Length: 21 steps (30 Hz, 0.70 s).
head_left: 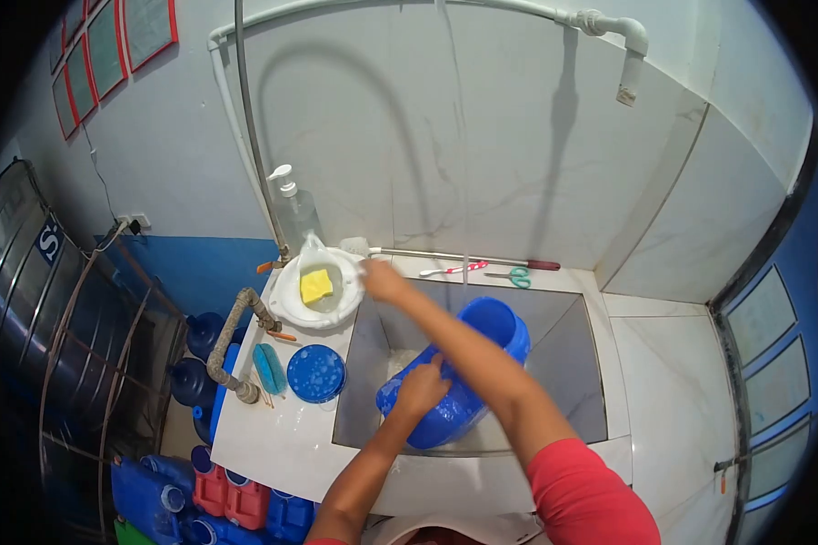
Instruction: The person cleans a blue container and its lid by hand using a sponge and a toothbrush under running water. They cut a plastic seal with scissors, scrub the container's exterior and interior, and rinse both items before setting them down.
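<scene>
Over the sink, a blue plastic water jug (445,422) lies tilted, its round open end up and to the right. My left hand (424,386) is closed on its near left part. My right arm crosses above the jug. At the right rim of a white basin (286,304) is my right hand (384,281), its fingers curled; I cannot tell what is in them. Inside the basin sits a white dipper-like vessel (312,245) with a yellow sponge (316,286) in it. Some of the jug is hidden behind my arm.
Left of the sink (563,391) are a blue round lid (316,373) with suds, a teal brush (268,368) and a pipe tap (220,354). Along the back ledge lie a long-handled brush (463,257), a toothbrush (454,270) and scissors (518,276). A pump bottle (298,218) stands behind the basin.
</scene>
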Each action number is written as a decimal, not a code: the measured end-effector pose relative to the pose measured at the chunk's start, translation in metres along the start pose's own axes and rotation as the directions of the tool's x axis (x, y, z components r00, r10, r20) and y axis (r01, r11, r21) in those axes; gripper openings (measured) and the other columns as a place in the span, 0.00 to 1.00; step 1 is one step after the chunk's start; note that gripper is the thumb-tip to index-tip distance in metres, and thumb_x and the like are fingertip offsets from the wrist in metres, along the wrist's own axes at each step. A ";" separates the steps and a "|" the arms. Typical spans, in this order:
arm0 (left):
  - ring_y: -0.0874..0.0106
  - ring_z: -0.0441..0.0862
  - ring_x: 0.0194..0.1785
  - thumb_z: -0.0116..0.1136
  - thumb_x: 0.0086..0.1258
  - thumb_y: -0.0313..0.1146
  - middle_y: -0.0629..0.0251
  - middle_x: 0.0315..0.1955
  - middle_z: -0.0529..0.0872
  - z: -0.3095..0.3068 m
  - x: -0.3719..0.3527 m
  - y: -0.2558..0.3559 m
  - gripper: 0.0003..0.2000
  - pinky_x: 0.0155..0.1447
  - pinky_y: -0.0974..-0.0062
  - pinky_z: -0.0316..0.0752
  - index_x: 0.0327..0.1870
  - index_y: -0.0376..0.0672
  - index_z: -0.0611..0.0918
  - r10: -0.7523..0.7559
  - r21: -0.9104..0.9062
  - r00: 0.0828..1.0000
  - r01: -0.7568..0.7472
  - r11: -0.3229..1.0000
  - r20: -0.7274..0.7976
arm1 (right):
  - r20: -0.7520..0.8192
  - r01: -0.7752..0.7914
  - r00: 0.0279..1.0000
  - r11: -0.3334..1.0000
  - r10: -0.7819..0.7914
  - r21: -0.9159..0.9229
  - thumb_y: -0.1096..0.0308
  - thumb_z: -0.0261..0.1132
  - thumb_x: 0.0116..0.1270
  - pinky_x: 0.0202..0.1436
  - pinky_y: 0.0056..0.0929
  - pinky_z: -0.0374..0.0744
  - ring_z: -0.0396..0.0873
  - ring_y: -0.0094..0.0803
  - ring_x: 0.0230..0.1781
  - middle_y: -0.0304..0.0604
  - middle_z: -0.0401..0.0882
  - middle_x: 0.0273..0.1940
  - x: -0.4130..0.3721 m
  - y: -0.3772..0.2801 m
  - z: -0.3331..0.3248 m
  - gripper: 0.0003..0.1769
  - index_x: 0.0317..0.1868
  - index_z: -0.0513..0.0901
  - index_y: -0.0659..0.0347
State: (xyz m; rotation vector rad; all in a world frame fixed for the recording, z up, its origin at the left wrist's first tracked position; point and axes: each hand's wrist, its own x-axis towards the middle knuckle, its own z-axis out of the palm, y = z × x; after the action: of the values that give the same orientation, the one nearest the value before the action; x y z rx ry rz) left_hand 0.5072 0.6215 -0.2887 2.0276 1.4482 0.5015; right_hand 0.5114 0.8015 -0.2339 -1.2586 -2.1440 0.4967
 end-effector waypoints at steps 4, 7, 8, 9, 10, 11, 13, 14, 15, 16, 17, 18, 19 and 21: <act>0.45 0.80 0.40 0.57 0.55 0.33 0.38 0.33 0.82 0.001 0.014 -0.020 0.23 0.47 0.53 0.73 0.51 0.30 0.72 -0.020 -0.088 0.998 0.014 0.996 -0.062 | 0.211 0.004 0.977 0.991 0.025 -0.134 0.72 0.62 0.59 0.27 0.28 0.81 0.81 0.31 0.24 0.46 0.80 0.24 -0.014 0.113 -0.094 0.08 0.28 0.81 0.71; 0.49 0.82 0.30 0.59 0.55 0.31 0.42 0.25 0.82 0.016 0.032 -0.042 0.20 0.36 0.57 0.76 0.46 0.27 0.73 -0.038 -0.187 0.966 -0.011 0.982 -0.255 | 0.151 -0.299 0.952 0.906 0.264 0.299 0.74 0.61 0.60 0.29 0.28 0.82 0.82 0.33 0.26 0.47 0.80 0.25 -0.036 0.132 -0.118 0.07 0.30 0.81 0.71; 0.49 0.82 0.30 0.59 0.55 0.31 0.42 0.25 0.82 0.012 0.036 -0.042 0.20 0.36 0.57 0.76 0.46 0.27 0.73 -0.029 -0.187 0.967 -0.019 0.982 -0.252 | 0.231 -0.341 0.924 0.931 0.305 0.134 0.75 0.60 0.60 0.30 0.29 0.83 0.82 0.35 0.27 0.49 0.80 0.26 -0.039 0.114 -0.134 0.06 0.32 0.81 0.72; 0.56 0.81 0.26 0.59 0.54 0.29 0.47 0.24 0.81 0.004 0.039 -0.040 0.18 0.29 0.62 0.75 0.45 0.30 0.74 -0.194 -0.370 0.971 0.131 0.920 -0.138 | 0.302 -0.363 0.885 0.931 0.356 -0.032 0.76 0.59 0.60 0.31 0.30 0.84 0.82 0.38 0.28 0.50 0.80 0.27 -0.041 0.100 -0.144 0.06 0.33 0.81 0.72; 0.64 0.81 0.21 0.59 0.54 0.28 0.52 0.23 0.81 0.002 0.040 -0.042 0.17 0.23 0.67 0.74 0.44 0.32 0.75 -0.337 -0.519 0.941 0.293 0.803 0.009 | 0.300 -0.371 0.883 0.928 0.362 -0.027 0.76 0.59 0.60 0.31 0.30 0.84 0.82 0.38 0.28 0.50 0.80 0.27 -0.044 0.097 -0.144 0.06 0.33 0.81 0.72; 0.73 0.75 0.14 0.58 0.55 0.27 0.59 0.19 0.77 0.011 0.043 -0.050 0.13 0.14 0.73 0.67 0.40 0.32 0.74 -0.357 -0.598 0.932 0.251 0.761 -0.064 | 0.277 -0.585 0.802 0.790 0.529 0.184 0.78 0.58 0.59 0.32 0.31 0.84 0.83 0.40 0.29 0.51 0.80 0.28 -0.048 0.094 -0.143 0.07 0.34 0.81 0.74; 0.72 0.75 0.14 0.57 0.56 0.27 0.60 0.18 0.77 0.012 0.042 -0.056 0.12 0.14 0.73 0.68 0.40 0.32 0.74 -0.374 -0.645 0.926 0.252 0.721 -0.056 | 0.297 -0.731 0.677 0.567 0.674 0.380 0.79 0.57 0.59 0.32 0.31 0.84 0.83 0.42 0.30 0.52 0.80 0.29 -0.053 0.088 -0.143 0.08 0.35 0.80 0.75; 0.72 0.75 0.13 0.57 0.57 0.27 0.60 0.18 0.76 0.011 0.040 -0.055 0.12 0.14 0.72 0.69 0.40 0.31 0.73 -0.389 -0.691 0.919 0.246 0.680 -0.057 | 0.321 -0.723 0.688 0.577 0.651 0.381 0.81 0.55 0.57 0.29 0.32 0.84 0.83 0.43 0.27 0.55 0.80 0.28 -0.053 0.085 -0.144 0.07 0.32 0.79 0.76; 0.72 0.74 0.13 0.57 0.58 0.26 0.61 0.18 0.76 0.010 0.038 -0.055 0.11 0.15 0.73 0.69 0.40 0.32 0.74 -0.414 -0.681 0.909 0.272 0.680 -0.051 | 0.344 -0.713 0.700 0.587 0.626 0.384 0.84 0.53 0.55 0.25 0.33 0.83 0.83 0.43 0.24 0.58 0.79 0.26 -0.052 0.082 -0.145 0.07 0.29 0.78 0.77; 0.72 0.74 0.13 0.57 0.58 0.26 0.61 0.18 0.76 0.009 0.037 -0.055 0.11 0.15 0.73 0.69 0.40 0.32 0.74 -0.419 -0.681 0.907 0.276 0.679 -0.050 | 0.349 -0.715 0.699 0.586 0.625 0.383 0.84 0.53 0.55 0.25 0.33 0.83 0.83 0.43 0.24 0.58 0.79 0.26 -0.050 0.080 -0.147 0.07 0.29 0.78 0.77; 0.72 0.75 0.13 0.57 0.59 0.28 0.60 0.18 0.77 0.008 0.035 -0.055 0.11 0.15 0.73 0.68 0.40 0.32 0.74 -0.420 -0.644 0.905 0.283 0.711 -0.066 | 0.371 -0.728 0.685 0.582 0.627 0.361 0.84 0.52 0.55 0.26 0.32 0.83 0.83 0.43 0.25 0.58 0.79 0.27 -0.047 0.077 -0.150 0.08 0.30 0.78 0.78; 0.72 0.75 0.13 0.57 0.59 0.30 0.59 0.18 0.77 0.005 0.034 -0.056 0.11 0.15 0.72 0.68 0.40 0.33 0.75 -0.419 -0.605 0.904 0.289 0.742 -0.082 | 0.391 -0.742 0.671 0.579 0.630 0.339 0.84 0.50 0.56 0.26 0.31 0.83 0.83 0.43 0.25 0.58 0.80 0.27 -0.045 0.074 -0.152 0.09 0.31 0.78 0.78; 0.72 0.75 0.13 0.57 0.59 0.30 0.59 0.18 0.77 0.001 0.035 -0.056 0.11 0.15 0.72 0.68 0.40 0.33 0.75 -0.422 -0.604 0.903 0.291 0.742 -0.082 | 0.393 -0.741 0.671 0.578 0.629 0.341 0.84 0.50 0.56 0.26 0.31 0.83 0.83 0.43 0.25 0.58 0.80 0.27 -0.043 0.073 -0.153 0.09 0.31 0.78 0.78; 0.68 0.79 0.19 0.58 0.61 0.36 0.55 0.20 0.80 -0.011 0.040 -0.057 0.14 0.21 0.67 0.72 0.42 0.35 0.75 -0.297 -0.420 0.955 0.265 0.868 -0.011 | 0.491 -0.746 0.652 0.603 0.578 0.281 0.84 0.48 0.56 0.26 0.29 0.83 0.83 0.42 0.26 0.58 0.80 0.29 -0.038 0.071 -0.158 0.11 0.33 0.79 0.77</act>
State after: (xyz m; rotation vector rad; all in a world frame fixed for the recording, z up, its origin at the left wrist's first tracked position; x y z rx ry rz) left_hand 0.4735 0.6745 -0.3193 1.4490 1.5007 0.6984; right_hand 0.6765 0.8056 -0.1682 -1.7608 -1.5375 1.5774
